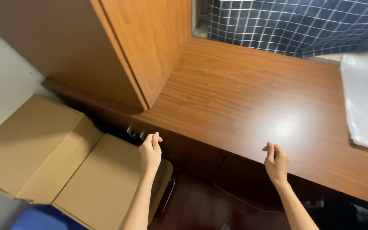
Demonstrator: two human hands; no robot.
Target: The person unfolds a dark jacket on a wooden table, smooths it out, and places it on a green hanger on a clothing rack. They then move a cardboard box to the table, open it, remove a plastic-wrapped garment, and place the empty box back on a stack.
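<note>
Reaching toward the front edge of a glossy wood-grain desktop (243, 98), both hands sit low in the frame. Left hand (150, 154), lower centre-left, fingers loosely curled with thumb meeting fingertips, empty, hovering just above a flat brown cardboard box (56, 166) with matte folded flaps. Right hand (276, 162), lower centre-right, fingers likewise pinched together, holding nothing, close against the desk edge. Crinkled clear plastic sheet (367, 102) lies at right. Dark grid-patterned cloth (294, 25) hangs at top.
</note>
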